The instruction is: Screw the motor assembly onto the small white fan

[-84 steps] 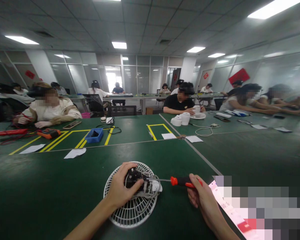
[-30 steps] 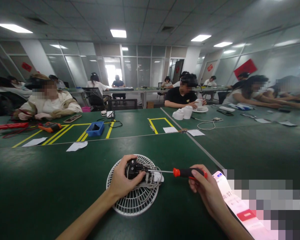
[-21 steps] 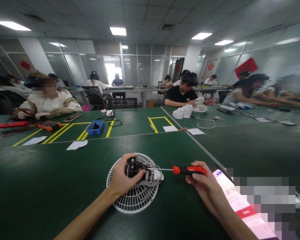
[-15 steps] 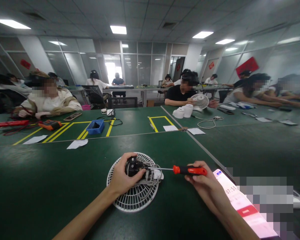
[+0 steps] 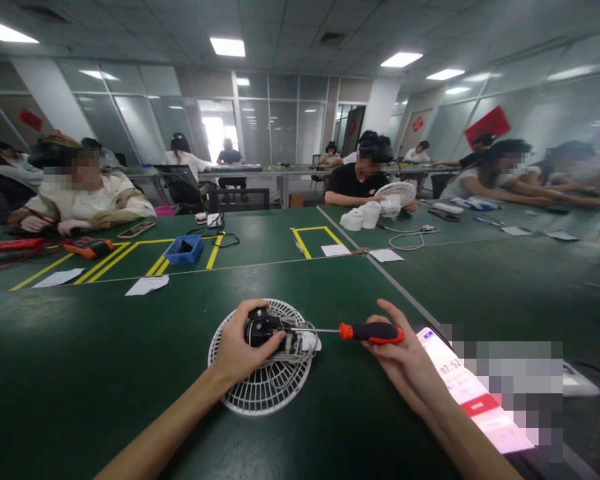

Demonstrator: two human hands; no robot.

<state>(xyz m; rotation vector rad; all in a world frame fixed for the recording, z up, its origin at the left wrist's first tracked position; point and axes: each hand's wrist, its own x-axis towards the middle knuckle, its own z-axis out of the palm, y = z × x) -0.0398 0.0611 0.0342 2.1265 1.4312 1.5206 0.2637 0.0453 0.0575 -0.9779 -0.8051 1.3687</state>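
From where I stand, the left hand (image 5: 243, 345) grips the black motor (image 5: 261, 331) over the white fan guard (image 5: 260, 399), at the near side of the green table (image 5: 130, 360). The right hand (image 5: 404, 357) holds the screwdriver (image 5: 371, 332), one finger lifted. It bridges the hands, long axis running left to right, pointing left toward the motor; whether it touches, I can't tell.
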